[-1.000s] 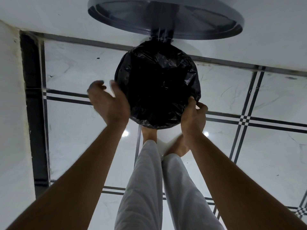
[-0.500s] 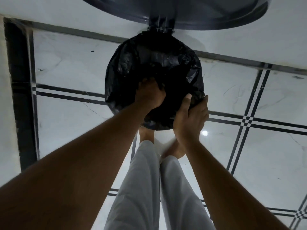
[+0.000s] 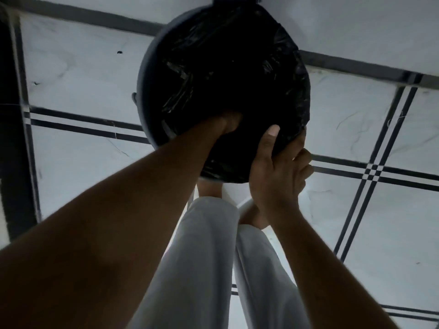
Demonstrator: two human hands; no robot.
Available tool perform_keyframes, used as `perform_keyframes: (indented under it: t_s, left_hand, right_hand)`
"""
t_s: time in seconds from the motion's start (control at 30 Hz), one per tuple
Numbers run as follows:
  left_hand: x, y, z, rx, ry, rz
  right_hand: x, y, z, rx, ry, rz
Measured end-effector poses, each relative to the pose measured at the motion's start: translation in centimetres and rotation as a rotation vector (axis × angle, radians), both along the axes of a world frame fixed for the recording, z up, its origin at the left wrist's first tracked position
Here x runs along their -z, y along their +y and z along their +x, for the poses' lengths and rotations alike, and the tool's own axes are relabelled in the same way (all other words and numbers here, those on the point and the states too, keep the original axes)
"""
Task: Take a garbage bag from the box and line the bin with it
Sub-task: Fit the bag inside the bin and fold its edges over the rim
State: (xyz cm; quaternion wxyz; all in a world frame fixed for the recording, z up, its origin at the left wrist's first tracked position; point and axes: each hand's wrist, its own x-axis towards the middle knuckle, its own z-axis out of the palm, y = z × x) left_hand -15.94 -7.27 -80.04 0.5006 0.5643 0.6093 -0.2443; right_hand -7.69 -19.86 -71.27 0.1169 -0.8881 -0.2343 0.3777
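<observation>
A round grey bin (image 3: 143, 91) stands on the floor in front of me, seen from above. A black garbage bag (image 3: 228, 67) fills its opening and drapes over the rim on the right and near sides. My left hand (image 3: 229, 123) reaches down inside the bag, only its wrist and back showing; the fingers are hidden in the dark plastic. My right hand (image 3: 278, 172) clasps the near right rim with the bag folded over it, thumb on the inside.
White marble floor tiles with dark inlay lines (image 3: 370, 172) surround the bin. My legs in pale trousers (image 3: 204, 257) and bare feet stand just below it. A dark strip (image 3: 11, 138) runs along the left edge.
My left hand went from the outer left rim into the bag and has pushed deeper. The camera has moved closer, and the raised lid has slid out of view at the top.
</observation>
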Motion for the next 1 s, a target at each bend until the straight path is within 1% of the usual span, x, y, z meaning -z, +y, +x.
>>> perform_keyframes:
  t_s: [0.03,0.07,0.1,0.13,0.17,0.23,0.27,0.3,0.37,0.4,0.47,0.5,0.53,0.6,0.63,0.67,0.7,0.73,0.77,0.8,0.83,0.9,0.93,0.97,1.0]
  left_hand:
    - [-1.4,0.6,0.4,0.048,-0.020,-0.012]
    - [-4.3,0.9,0.5,0.049,-0.057,-0.027]
    - [-6.4,0.9,0.5,0.093,-0.064,-0.031]
    - [-8.9,0.7,0.4,0.073,-0.095,-0.011]
    - [-11.2,0.4,0.1,0.062,-0.126,0.023]
    - [-14.8,-0.7,-1.3,0.014,-0.205,0.067]
    - [-16.3,-1.3,-1.9,-0.021,-0.253,0.141]
    - [-17.4,-1.9,-2.7,-0.020,-0.289,0.275]
    - [-19.0,-3.0,-4.6,0.019,-0.320,0.592]
    - [-19.5,-3.7,-5.4,0.025,-0.316,0.704]
    - [-19.6,-5.2,-6.8,-0.052,-0.303,0.788]
    - [-19.5,-5.9,-7.1,-0.168,-0.294,0.786]
    - [-19.0,-6.4,-7.6,-0.338,-0.287,0.758]
    - [-17.8,-6.5,-8.0,-0.800,-0.260,0.655]
    - [-17.0,-6.0,-8.3,-1.053,-0.247,0.558]
    - [-16.3,-5.0,-8.8,-1.284,-0.246,0.421]
    - [-15.7,-3.9,-9.2,-1.467,-0.274,0.258]
    - [-15.3,-2.9,-9.7,-1.595,-0.318,0.110]
    - [-15.0,-2.0,-10.3,-1.681,-0.368,-0.003]
    - [-14.8,-1.2,-10.9,-1.712,-0.416,-0.060]
    - [-15.1,-0.4,-11.3,-1.690,-0.466,-0.085]
    - [-15.7,0.9,-11.6,-1.557,-0.533,-0.059]
    - [-15.9,1.6,-11.6,-1.460,-0.532,0.016]
    - [-16.1,2.2,-11.4,-1.338,-0.492,0.133]
    - [-16.1,2.9,-11.3,-1.194,-0.407,0.280]
  right_hand:
    - [-0.5,0.1,0.6,-0.011,0.019,-0.057]
    - [-1.1,0.1,1.1,-0.027,0.028,-0.120]
    - [-1.5,-0.1,1.7,-0.045,0.035,-0.172]
    - [-1.9,-0.2,2.2,-0.078,0.045,-0.218]
    - [-2.7,-0.1,2.6,-0.108,0.048,-0.248]
    - [-4.2,-0.1,2.9,-0.061,0.043,-0.213]
    - [-4.4,-0.3,3.0,-0.009,0.061,-0.186]
    - [-4.9,-0.4,3.0,0.046,0.082,-0.166]
    - [-5.9,-0.6,2.6,0.216,0.147,-0.064]
    - [-6.0,-0.6,2.6,0.296,0.153,-0.042]
    - [-5.7,-0.8,2.7,0.376,0.175,-0.037]
    - [-5.6,-0.9,2.7,0.373,0.176,-0.043]
    - [-5.4,-1.0,2.7,0.363,0.160,-0.048]
    - [-4.9,-1.3,2.6,0.339,0.143,-0.040]
    - [-4.7,-1.5,2.7,0.341,0.154,-0.032]
    - [-4.6,-1.5,2.8,0.361,0.167,-0.028]
    - [-4.6,-1.2,3.0,0.387,0.170,-0.021]
    - [-4.9,-0.8,3.2,0.397,0.154,-0.027]
    - [-5.2,-0.4,3.6,0.386,0.121,-0.030]
    - [-5.5,0.0,4.1,0.359,0.081,-0.009]
    - [-5.7,0.6,4.6,0.319,0.045,0.039]
    - [-6.1,2.2,5.4,0.225,0.033,0.161]
    - [-6.1,3.1,5.6,0.159,0.043,0.215]
    - [-5.8,4.2,5.9,0.092,0.056,0.253]
    - [-5.4,5.5,6.2,0.026,0.063,0.277]
